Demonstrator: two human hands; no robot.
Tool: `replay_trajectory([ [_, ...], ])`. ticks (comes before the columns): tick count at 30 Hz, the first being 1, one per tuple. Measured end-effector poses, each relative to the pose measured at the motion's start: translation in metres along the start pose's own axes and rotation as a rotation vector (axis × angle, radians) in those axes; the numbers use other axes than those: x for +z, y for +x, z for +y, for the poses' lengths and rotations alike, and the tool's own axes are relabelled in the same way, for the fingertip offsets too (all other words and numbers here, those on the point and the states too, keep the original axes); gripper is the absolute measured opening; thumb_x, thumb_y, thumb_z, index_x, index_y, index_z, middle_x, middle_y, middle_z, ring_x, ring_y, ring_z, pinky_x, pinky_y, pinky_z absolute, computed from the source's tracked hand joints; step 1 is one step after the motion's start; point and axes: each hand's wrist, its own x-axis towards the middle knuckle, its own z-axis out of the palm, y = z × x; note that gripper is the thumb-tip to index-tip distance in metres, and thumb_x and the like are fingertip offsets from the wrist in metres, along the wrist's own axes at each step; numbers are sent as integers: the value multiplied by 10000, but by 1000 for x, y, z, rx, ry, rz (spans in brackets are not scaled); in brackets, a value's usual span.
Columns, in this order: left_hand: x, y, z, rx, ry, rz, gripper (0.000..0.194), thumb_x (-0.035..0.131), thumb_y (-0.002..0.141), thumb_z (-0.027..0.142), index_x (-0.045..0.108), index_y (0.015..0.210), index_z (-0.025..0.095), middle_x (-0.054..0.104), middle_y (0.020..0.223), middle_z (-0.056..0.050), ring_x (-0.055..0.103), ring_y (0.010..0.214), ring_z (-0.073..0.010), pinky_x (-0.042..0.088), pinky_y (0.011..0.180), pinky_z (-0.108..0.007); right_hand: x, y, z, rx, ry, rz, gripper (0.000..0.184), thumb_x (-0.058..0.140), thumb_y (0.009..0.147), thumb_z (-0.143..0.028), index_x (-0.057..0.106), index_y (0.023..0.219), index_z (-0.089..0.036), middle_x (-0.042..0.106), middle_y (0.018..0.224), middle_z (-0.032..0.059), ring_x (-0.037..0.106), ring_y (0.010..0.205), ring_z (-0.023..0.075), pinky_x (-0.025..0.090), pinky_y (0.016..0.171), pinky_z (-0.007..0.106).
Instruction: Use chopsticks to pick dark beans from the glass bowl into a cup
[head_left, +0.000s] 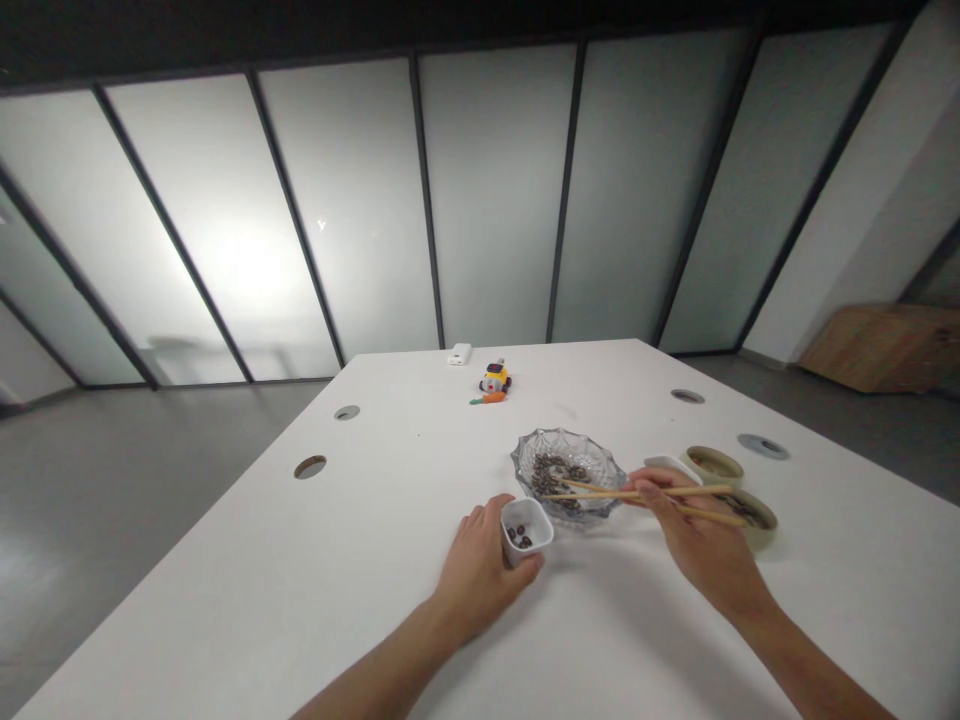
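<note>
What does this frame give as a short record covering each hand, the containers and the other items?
Left hand: holds white cup
Cup contents: a few dark beans
Right hand: holds chopsticks, tips at glass bowl; contact with beans unclear
Bowl contents: many dark beans
Near right hand: two greenish dishes, partly hidden white dish
Farther back: yellow toy vehicle, orange toy, white device
Surface: white table

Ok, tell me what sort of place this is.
Probably an office or meeting room: there is a wall of frosted glass panels, and a large white table with round holes that look made for cables.
</note>
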Motion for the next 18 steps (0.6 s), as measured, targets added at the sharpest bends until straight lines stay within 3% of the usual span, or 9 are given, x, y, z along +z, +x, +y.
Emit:
replay_trajectory([
  [7,-4,0,3,-7,-3,-8,546,753,875,298,570,1385,237,699,1363,-96,608,1278,-318,428,1114,-417,-1,-1,-3,-113,-46,-113,432,602,1035,-623,811,874,-280,842,922,48,792,879,261,630,774,364],
  [12,-7,-2,6,-9,4,-12,542,753,874,304,575,1382,239,699,1367,-94,607,1283,-319,424,1126,-422,-1,-1,-2,-111,-47,-90,431,597,1038,-618,810,880,-278,846,927,52,796,903,276,630,800,391],
  [18,-6,-1,3,-7,10,-5,565,745,877,327,567,1407,247,704,1371,-98,615,1266,-317,441,1115,-424,0,-2,-10,-149,-37,28,435,614,1031,-639,815,868,-289,829,894,59,782,890,275,624,827,403],
])
